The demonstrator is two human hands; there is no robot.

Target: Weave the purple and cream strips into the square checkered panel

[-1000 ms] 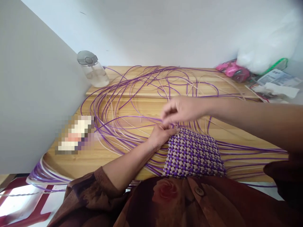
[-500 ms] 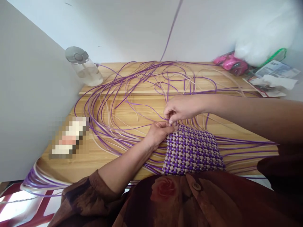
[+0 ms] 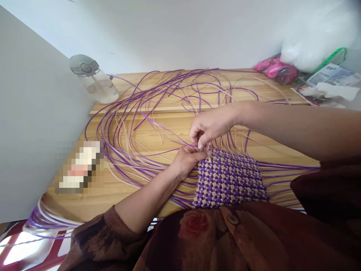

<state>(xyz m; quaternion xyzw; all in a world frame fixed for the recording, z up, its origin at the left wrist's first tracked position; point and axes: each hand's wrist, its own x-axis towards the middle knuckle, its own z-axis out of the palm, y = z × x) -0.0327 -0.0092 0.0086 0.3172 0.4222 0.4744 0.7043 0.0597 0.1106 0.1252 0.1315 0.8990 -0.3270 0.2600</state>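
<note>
A woven panel (image 3: 229, 180) of purple and beige plastic cord lies on the wooden table close to my body, loose strands running out from its sides and far edge. My left hand (image 3: 187, 160) is closed on the panel's far left corner, thumb lying on the weave. Just above that corner, my right hand (image 3: 208, 130) pinches a cord between thumb and fingertips. The exact strand in the pinch is partly hidden by the fingers. Long purple cords (image 3: 163, 88) and beige ones curve across the table beyond and to the left of my hands.
A clear water bottle (image 3: 97, 84) with a grey lid stands at the back left. A blurred-out object (image 3: 79, 165) lies on the left. Back right hold a pink packet (image 3: 278, 69), a white plastic bag (image 3: 303, 49) and papers (image 3: 335, 81). More cord (image 3: 46, 216) hangs over the left table edge.
My right hand has moved slightly left, and the purple strand that rose up in front of the wall has dropped out of that spot. My left hand keeps its hold on the corner.
</note>
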